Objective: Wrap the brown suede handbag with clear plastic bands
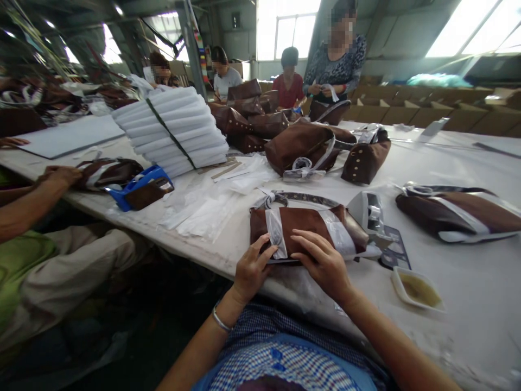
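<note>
A brown bag [309, 224] wrapped with white paper strips lies at the near edge of the white table [448, 168]. My left hand [252, 269] pinches the bag's near left corner by a paper-wrapped strap, fingers curled. My right hand [323, 260] rests on the bag's lower middle, fingers spread flat and pressing down. A studded strap [301, 199] arcs just behind the bag.
A small white dish of yellowish liquid [418, 289] sits right of my hands. Another wrapped bag [459, 214] lies far right. Clear plastic sheets [207, 209], a stack of white foam sheets [175, 130] and a blue tape dispenser [140, 187] are left. A co-worker's arm [36, 201] reaches in; several people work behind.
</note>
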{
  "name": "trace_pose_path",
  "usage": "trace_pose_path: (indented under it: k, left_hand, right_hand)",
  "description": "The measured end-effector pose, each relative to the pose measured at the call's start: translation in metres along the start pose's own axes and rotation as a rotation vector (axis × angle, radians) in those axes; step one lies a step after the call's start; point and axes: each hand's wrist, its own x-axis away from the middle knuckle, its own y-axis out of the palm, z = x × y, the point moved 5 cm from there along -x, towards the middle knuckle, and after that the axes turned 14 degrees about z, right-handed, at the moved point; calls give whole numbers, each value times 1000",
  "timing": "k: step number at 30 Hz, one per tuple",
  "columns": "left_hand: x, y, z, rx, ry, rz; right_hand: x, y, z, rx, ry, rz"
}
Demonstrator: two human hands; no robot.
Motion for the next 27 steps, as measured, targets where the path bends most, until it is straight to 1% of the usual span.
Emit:
trace_pose_path:
  k: [2, 3, 6, 8, 11, 14, 17, 21, 24, 25, 27]
  left_hand:
    - [-1, 1, 1, 17, 15, -16]
    - [-2, 1, 1, 26, 22, -22]
    - [-2, 2, 0, 37, 32, -19]
    - [-1, 2, -1, 37, 34, -13]
    - [1, 3, -2, 36, 29, -11]
    - [1, 2, -1, 22, 29, -18]
    - [1, 2, -1, -14, 24, -18]
    - [2, 2, -2, -29, 10, -38]
    - [3, 2, -2, -19, 12, -38]
    - [2, 2, -3, -15, 12, -37]
    - [1, 2, -2, -8, 11, -25]
  right_hand:
    - [8, -2, -2, 24, -9, -36]
    - [15, -4, -5, 20, -18, -32]
    - [35, -10, -10, 11, -3, 18]
    - [38, -10, -9, 38, 22, 33]
    - [21, 1, -2, 68, -3, -36]
    - [-6, 18, 6, 49, -104, -157]
    - [-21, 28, 11, -20, -189, -199]
    - [-19, 26, 9, -122, -243, -174]
    - [-15, 21, 8, -111, -204, -136]
    - [-14, 20, 8, -90, -180, -140]
    - [-12, 23, 9, -39, -157, -205]
